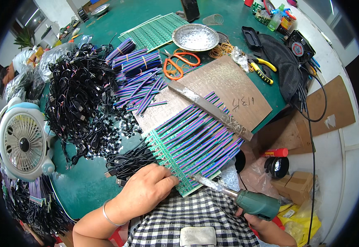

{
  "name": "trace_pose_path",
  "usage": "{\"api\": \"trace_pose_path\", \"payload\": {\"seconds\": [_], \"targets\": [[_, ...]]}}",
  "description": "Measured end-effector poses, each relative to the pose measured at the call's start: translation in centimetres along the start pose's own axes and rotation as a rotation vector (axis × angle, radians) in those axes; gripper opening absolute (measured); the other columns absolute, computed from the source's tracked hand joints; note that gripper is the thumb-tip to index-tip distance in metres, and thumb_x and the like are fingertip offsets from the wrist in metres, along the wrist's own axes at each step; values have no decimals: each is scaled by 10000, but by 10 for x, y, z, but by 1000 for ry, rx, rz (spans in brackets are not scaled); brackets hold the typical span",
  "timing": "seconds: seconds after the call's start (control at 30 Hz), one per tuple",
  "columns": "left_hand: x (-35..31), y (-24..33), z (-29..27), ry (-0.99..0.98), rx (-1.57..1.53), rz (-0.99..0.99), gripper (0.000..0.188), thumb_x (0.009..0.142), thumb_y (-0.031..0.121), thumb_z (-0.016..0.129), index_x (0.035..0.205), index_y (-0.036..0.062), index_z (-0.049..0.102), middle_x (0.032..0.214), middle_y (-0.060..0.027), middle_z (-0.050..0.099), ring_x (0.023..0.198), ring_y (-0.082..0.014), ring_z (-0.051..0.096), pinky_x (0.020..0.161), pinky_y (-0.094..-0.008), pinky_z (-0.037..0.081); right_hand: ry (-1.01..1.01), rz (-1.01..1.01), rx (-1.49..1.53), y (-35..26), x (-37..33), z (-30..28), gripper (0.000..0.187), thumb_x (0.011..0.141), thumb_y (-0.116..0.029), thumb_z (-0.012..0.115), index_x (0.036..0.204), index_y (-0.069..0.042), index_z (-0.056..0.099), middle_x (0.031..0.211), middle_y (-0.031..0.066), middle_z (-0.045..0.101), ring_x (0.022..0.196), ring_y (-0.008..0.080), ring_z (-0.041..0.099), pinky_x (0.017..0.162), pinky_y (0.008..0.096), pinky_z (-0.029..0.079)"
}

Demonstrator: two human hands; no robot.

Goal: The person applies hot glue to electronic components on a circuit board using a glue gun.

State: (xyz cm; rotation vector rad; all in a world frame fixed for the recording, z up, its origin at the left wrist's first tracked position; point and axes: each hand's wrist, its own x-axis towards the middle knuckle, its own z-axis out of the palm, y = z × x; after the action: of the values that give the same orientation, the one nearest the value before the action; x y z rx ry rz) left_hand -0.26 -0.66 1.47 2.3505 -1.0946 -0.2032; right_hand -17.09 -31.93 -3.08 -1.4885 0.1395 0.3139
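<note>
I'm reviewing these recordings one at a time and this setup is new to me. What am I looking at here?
There is no machine here: a person works bare-handed, and this single round-edged picture comes from a fisheye camera on their head, looking down. Its left is the person's left.

The left hand is at the edge of a green circuit board. The right hand, partly hidden, holds a green-handled tool, its metal tip near that board.

A metal bar lies across the striped ribbon wires. Also on the green table are heaped black cables and a metal dish.
</note>
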Motion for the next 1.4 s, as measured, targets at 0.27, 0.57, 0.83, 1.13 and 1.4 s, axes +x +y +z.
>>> {"api": "trace_pose_path", "payload": {"seconds": [0.27, 0.57, 0.83, 1.13, 1.4], "targets": [[-4, 8, 1, 48, 91, 49, 233, 723, 107, 659, 953, 67, 664, 876, -64, 596, 784, -228, 591, 678, -334, 511, -18, -12, -70, -6, 3, 0, 346, 813, -113, 728, 1107, 25, 608, 975, 98, 674, 838, 153, 668, 761, 279, 525], [-2, 8, 3, 104, 93, 95, 272, 646, 36, 700, 914, 78, 678, 837, -46, 581, 695, -221, 554, 605, -327, 489, -69, -106, -183, -3, 7, -3, 335, 802, -113, 707, 1103, 22, 648, 1017, 136, 669, 918, 211, 667, 829, 317, 517], [0, 11, 1, -12, 127, 87, 259, 742, 110, 624, 993, 60, 665, 894, -63, 587, 815, -223, 587, 709, -333, 515, -17, -48, -82, -7, 9, 1, 348, 792, -134, 723, 1095, 22, 650, 1029, 139, 667, 911, 229, 670, 820, 322, 519], [-1, 13, 4, 7, 278, 154, 241, 750, 127, 620, 978, 58, 659, 898, -54, 583, 848, -218, 586, 735, -322, 513, -26, -57, -285, 2, 4, -2, 393, 778, -184, 749, 1109, 0, 643, 977, 106, 675, 857, 254, 675, 772, 330, 528], [-3, 14, 0, -7, 265, 136, 264, 737, 124, 608, 986, 50, 650, 879, -54, 573, 802, -212, 573, 708, -318, 502, -17, -224, -361, -8, 11, -1, 453, 807, -224, 728, 1158, 23, 585, 966, 93, 664, 835, 214, 660, 785, 320, 527]]}}
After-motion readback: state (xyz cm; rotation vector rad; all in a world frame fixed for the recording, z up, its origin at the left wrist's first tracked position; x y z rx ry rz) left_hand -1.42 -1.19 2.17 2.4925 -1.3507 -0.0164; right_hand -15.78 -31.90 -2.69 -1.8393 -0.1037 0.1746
